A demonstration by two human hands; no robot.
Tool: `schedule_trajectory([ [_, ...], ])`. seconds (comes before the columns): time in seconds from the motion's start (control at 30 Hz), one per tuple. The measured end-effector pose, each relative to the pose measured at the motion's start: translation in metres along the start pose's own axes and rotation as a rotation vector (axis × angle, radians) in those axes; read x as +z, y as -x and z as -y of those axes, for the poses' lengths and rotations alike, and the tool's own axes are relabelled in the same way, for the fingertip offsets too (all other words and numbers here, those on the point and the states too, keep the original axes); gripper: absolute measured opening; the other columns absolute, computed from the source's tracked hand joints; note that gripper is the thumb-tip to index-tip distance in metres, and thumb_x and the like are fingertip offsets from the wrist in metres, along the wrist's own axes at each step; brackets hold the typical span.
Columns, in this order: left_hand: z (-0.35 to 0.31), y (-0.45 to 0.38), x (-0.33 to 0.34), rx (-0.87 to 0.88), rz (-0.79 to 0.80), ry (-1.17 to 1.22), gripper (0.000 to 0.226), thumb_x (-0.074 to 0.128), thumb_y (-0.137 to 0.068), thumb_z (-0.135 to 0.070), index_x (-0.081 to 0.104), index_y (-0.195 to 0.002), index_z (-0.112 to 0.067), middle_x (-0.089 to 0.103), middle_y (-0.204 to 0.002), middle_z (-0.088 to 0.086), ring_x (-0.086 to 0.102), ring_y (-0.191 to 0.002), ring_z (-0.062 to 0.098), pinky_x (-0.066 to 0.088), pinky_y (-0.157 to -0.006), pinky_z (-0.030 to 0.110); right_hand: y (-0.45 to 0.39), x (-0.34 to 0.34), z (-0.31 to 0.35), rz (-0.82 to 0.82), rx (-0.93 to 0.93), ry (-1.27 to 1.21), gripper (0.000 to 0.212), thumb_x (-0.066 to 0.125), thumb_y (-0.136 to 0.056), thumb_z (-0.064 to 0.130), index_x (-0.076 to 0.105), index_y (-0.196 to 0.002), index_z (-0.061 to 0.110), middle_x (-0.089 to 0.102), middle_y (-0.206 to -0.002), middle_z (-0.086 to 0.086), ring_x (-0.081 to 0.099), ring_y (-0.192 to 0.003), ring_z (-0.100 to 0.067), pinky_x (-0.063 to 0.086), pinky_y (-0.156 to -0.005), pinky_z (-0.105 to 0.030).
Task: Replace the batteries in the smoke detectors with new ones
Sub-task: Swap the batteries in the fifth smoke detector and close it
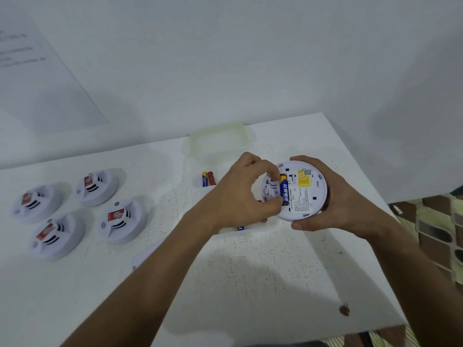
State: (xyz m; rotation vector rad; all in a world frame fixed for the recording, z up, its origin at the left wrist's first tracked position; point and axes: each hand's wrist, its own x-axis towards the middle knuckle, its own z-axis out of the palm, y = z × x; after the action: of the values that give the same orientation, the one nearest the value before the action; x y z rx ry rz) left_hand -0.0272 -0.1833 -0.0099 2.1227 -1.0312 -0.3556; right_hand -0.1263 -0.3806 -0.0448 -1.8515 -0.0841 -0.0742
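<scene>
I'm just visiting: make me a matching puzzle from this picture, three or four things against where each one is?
Things:
1. blue battery
2. four detectors
3. loose batteries
4. open detector

Places:
A. on the table, left side
B. gripped in the right hand
C. in the detector's compartment, at the left hand
D. on the table by the clear box

Pairs: 1-C, 2-A, 3-D, 4-B

Between my fingers [271,171] the smoke detector [295,190] is smooth white plastic; its battery [284,192] has a glossy blue wrap; beneath, the table [250,271] paint is cracked, matt.
</scene>
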Motion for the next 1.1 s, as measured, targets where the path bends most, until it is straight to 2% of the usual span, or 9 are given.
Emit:
schedule_trajectory([
  [0.2, -0.003, 0.001, 0.003, -0.021, 0.003, 0.030, 0.040, 0.074, -0.079, -0.027, 0.057, -0.115, -0.029, 0.047, -0.109, -0.008, 0.053, -0.099, 0.005, 0.040, -0.068, 0.001, -0.002, 0.005, 0.001, -0.030, -0.036, 0.026, 0.095, 0.087, -0.053, 0.032, 0.041, -0.136, 0.027, 0.058, -0.126, 0.016, 0.057, -0.120, -0.012, 0.052, -0.090, -0.018],
  [0.33, -0.005, 0.002, 0.004, -0.047, -0.010, 0.077, 0.042, 0.077, -0.077, -0.032, 0.056, -0.114, -0.029, 0.047, -0.112, -0.006, 0.054, -0.095, -0.001, 0.041, -0.066, 0.001, -0.006, 0.009, -0.001, -0.062, -0.084, 0.056, 0.091, 0.083, -0.052, 0.033, 0.041, -0.132, 0.029, 0.057, -0.123, 0.015, 0.058, -0.116, -0.010, 0.051, -0.089, -0.015],
  [0.4, -0.007, 0.002, 0.004, -0.060, -0.003, 0.088, 0.049, 0.080, -0.073, -0.041, 0.056, -0.115, -0.029, 0.046, -0.111, -0.008, 0.054, -0.093, 0.000, 0.043, -0.066, 0.001, -0.008, 0.011, -0.002, -0.063, -0.093, 0.088, 0.089, 0.082, -0.052, 0.036, 0.041, -0.130, 0.031, 0.056, -0.121, 0.019, 0.058, -0.115, -0.008, 0.050, -0.090, -0.014],
  [0.5, -0.007, 0.001, 0.006, -0.083, 0.004, 0.106, 0.052, 0.082, -0.070, -0.041, 0.055, -0.113, -0.027, 0.044, -0.109, -0.008, 0.055, -0.094, 0.005, 0.043, -0.070, 0.001, -0.012, 0.011, -0.004, -0.054, -0.089, 0.127, 0.085, 0.081, -0.053, 0.041, 0.041, -0.128, 0.034, 0.055, -0.121, 0.027, 0.057, -0.114, -0.003, 0.048, -0.091, -0.011],
  [0.6, -0.004, -0.001, 0.007, -0.097, 0.004, 0.141, 0.051, 0.084, -0.068, -0.036, 0.053, -0.106, -0.025, 0.043, -0.103, -0.010, 0.055, -0.091, 0.004, 0.044, -0.071, 0.002, -0.014, 0.010, -0.005, -0.037, -0.083, 0.126, 0.086, 0.082, -0.052, 0.040, 0.042, -0.128, 0.033, 0.056, -0.121, 0.025, 0.057, -0.115, -0.005, 0.050, -0.091, -0.013],
  [0.77, 0.000, -0.004, 0.006, -0.075, -0.019, 0.138, 0.049, 0.085, -0.068, -0.035, 0.048, -0.099, -0.026, 0.044, -0.103, -0.009, 0.053, -0.090, 0.003, 0.048, -0.070, 0.008, -0.017, 0.009, -0.004, -0.026, -0.074, 0.115, 0.086, 0.081, -0.051, 0.040, 0.042, -0.128, 0.035, 0.055, -0.118, 0.036, 0.056, -0.115, 0.001, 0.047, -0.088, -0.007],
  [0.9, 0.005, -0.008, 0.004, -0.039, -0.111, 0.087, 0.040, 0.080, -0.074, -0.037, 0.042, -0.087, -0.036, 0.046, -0.103, -0.010, 0.053, -0.094, 0.009, 0.046, -0.065, 0.018, -0.019, 0.009, -0.004, -0.046, -0.073, 0.077, 0.089, 0.083, -0.050, 0.035, 0.044, -0.129, 0.031, 0.058, -0.119, 0.020, 0.059, -0.113, -0.008, 0.051, -0.087, -0.014],
  [1.0, 0.007, -0.007, 0.006, -0.004, -0.211, 0.119, 0.025, 0.071, -0.084, -0.035, 0.046, -0.083, -0.034, 0.053, -0.092, -0.012, 0.054, -0.085, 0.009, 0.043, -0.063, 0.021, -0.019, 0.009, -0.003, -0.039, -0.067, 0.060, 0.088, 0.084, -0.050, 0.030, 0.045, -0.129, 0.031, 0.058, -0.119, 0.018, 0.058, -0.113, -0.009, 0.052, -0.087, -0.016],
  [1.1, 0.007, -0.008, 0.004, -0.032, -0.237, 0.230, 0.019, 0.072, -0.085, -0.026, 0.053, -0.084, -0.027, 0.061, -0.081, -0.010, 0.058, -0.075, 0.009, 0.047, -0.061, 0.024, -0.019, 0.007, -0.005, -0.042, -0.059, 0.058, 0.089, 0.088, -0.052, 0.019, 0.045, -0.130, 0.028, 0.058, -0.121, 0.014, 0.058, -0.115, -0.010, 0.051, -0.089, -0.017],
])
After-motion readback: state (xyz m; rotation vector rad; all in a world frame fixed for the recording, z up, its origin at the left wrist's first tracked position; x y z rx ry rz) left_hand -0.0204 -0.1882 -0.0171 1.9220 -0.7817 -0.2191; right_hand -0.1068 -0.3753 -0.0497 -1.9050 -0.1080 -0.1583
